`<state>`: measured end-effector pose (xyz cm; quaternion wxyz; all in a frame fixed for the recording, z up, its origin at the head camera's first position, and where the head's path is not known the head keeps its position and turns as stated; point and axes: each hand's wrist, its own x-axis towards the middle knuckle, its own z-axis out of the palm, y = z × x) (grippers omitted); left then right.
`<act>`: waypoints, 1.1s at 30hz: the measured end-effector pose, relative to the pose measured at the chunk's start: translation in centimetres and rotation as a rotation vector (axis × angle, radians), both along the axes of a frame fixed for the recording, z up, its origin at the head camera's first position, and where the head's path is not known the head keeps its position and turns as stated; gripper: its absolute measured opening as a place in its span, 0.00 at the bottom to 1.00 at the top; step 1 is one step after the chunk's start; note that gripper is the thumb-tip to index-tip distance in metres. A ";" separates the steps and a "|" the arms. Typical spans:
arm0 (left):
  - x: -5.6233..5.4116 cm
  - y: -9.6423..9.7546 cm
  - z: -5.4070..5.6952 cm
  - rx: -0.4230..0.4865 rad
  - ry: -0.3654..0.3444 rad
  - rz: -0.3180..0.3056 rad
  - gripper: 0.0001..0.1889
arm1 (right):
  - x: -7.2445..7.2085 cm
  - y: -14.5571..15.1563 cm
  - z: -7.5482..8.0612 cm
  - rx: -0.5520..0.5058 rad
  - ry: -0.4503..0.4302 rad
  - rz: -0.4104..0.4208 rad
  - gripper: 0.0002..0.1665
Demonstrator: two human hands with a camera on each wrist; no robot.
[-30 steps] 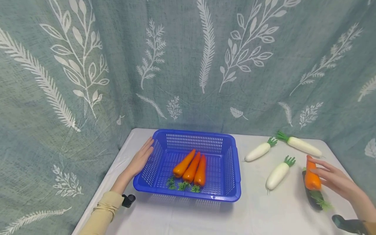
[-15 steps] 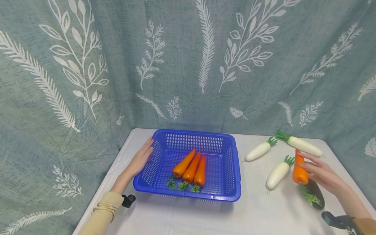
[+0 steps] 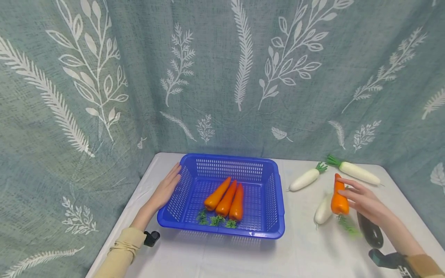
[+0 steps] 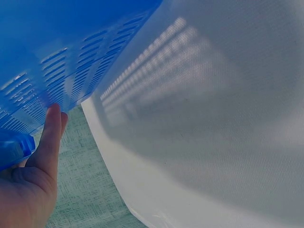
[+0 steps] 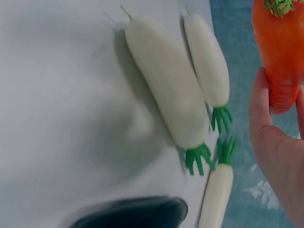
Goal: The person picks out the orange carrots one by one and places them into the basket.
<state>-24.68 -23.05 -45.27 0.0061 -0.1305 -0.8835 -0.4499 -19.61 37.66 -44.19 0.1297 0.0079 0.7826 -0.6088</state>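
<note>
My right hand (image 3: 366, 202) holds an orange carrot (image 3: 339, 200) above the table, thumb and fingers around its narrow end. In the right wrist view the carrot (image 5: 282, 52) hangs with its leafy end toward the top edge. Partly under it in the head view lies a white radish (image 3: 323, 210), its leaves mostly hidden. My left hand (image 3: 167, 189) lies with straight fingers along the left side of a blue plastic basket (image 3: 222, 228). From the left wrist, a straight digit touches the slotted outer wall (image 4: 71, 61). Inside the basket, three carrots (image 3: 226, 199) lie side by side.
Two more white radishes (image 3: 306, 179) lie right of the basket, one (image 3: 359, 172) near the back right corner. A dark eggplant (image 3: 370, 231) lies by my right forearm. A patterned green curtain (image 3: 222, 77) stands behind the white table (image 3: 299, 251).
My right hand has moved left with the carrot, from over the eggplant to over the nearest radish. The left hand and basket have stayed in place.
</note>
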 end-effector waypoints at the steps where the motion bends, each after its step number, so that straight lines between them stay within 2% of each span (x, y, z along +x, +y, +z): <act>1: 0.0 0.0 0.0 0.000 0.001 -0.001 0.29 | 0.0 -0.3 0.0 -0.003 0.004 0.003 0.19; 9: -0.1 0.0 -0.2 -0.001 0.037 -0.002 0.28 | -0.4 -2.5 0.4 -0.029 0.004 -0.005 0.21; 15: 0.0 -0.1 -0.2 -0.004 0.051 0.000 0.28 | -0.4 -4.1 0.7 -0.129 0.022 -0.019 0.20; 33: 0.0 -0.1 -0.2 -0.006 0.029 -0.003 0.28 | -0.8 -8.6 1.1 -0.356 -0.012 -0.077 0.19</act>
